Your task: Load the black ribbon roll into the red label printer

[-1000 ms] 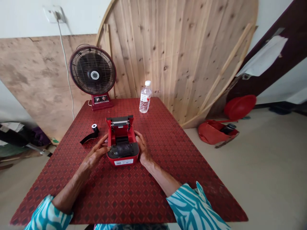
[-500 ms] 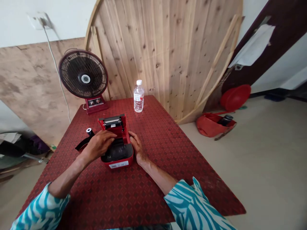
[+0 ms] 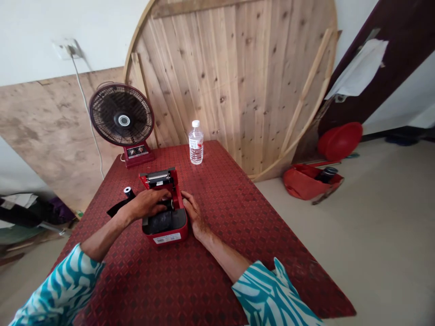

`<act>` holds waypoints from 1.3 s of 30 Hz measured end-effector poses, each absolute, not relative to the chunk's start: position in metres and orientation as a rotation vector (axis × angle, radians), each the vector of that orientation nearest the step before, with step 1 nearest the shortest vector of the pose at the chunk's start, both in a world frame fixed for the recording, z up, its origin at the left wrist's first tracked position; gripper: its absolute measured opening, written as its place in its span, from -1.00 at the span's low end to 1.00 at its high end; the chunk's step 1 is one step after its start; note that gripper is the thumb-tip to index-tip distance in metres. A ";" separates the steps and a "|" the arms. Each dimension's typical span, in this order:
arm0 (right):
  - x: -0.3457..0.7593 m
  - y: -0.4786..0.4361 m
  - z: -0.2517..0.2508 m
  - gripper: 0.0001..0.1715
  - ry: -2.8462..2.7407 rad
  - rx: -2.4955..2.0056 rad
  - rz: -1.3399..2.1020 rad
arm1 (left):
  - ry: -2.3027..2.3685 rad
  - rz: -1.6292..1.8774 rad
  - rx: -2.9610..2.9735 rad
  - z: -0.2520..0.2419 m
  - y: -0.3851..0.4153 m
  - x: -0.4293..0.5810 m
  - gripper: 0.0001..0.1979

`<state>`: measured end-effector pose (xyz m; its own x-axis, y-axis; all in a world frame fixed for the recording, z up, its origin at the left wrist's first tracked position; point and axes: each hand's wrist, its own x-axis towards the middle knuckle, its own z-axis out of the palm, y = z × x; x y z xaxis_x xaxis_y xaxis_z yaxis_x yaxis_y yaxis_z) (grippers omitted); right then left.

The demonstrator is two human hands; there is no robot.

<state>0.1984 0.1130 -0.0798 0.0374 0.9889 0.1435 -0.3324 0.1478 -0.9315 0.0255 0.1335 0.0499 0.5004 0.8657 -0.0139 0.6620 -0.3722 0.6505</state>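
Observation:
A red and black label printer (image 3: 180, 228) stands on the table with its lid (image 3: 159, 178) raised. My left hand (image 3: 149, 203) reaches inside, its fingers closed round a black ribbon roll (image 3: 166, 204) whose pale core end shows at the right. The fingertips are partly hidden behind the roll and the lid. Along the printer's right side, my right hand (image 3: 195, 215) grips the casing with bent fingers. Left of the printer lies another small black roll (image 3: 128, 192) with a white core, a strip of black film (image 3: 115, 209) unrolled beside it.
The red patterned table (image 3: 204, 280) carries a clear water bottle (image 3: 196, 145) and a dark red fan (image 3: 124, 120) at the back. A large round wooden board (image 3: 231, 81) leans behind. On the floor at right sit a red bag (image 3: 301, 183) and a red basin (image 3: 341, 140).
My left hand has shifted slightly right and deeper into the printer, and the core end of the ribbon roll now shows. My right hand stays at the printer's side. The view has tilted up a little.

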 end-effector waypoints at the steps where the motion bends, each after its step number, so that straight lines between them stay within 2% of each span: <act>1: 0.198 0.113 -0.080 -0.55 -1.016 -0.861 1.242 | 1.238 0.485 2.147 0.058 0.128 0.020 -0.69; 5: 0.199 0.113 -0.083 -0.53 -1.016 -0.880 1.261 | 1.338 0.767 2.107 0.091 0.112 -0.018 -0.52; 8: 0.199 0.113 -0.084 -0.51 -1.003 -0.888 1.253 | 1.526 0.936 2.028 0.099 0.124 -0.049 -0.54; 16: 0.201 0.112 -0.085 -0.50 -1.019 -0.891 1.260 | 1.851 0.792 1.964 0.045 0.204 -0.066 -0.76; 23: 0.201 0.113 -0.086 -0.51 -1.036 -0.894 1.248 | 1.957 0.691 1.908 0.009 0.227 -0.055 -0.85; 26: 0.201 0.113 -0.086 -0.50 -1.034 -0.881 1.258 | 1.898 0.688 1.901 0.004 0.228 -0.060 -0.80; 32: 0.201 0.112 -0.083 -0.52 -1.040 -0.891 1.254 | 1.725 0.755 1.846 0.017 0.214 -0.111 -0.55; 39: 0.198 0.114 -0.084 -0.49 -1.021 -0.911 1.232 | 1.592 0.589 1.766 0.012 0.182 -0.138 -0.47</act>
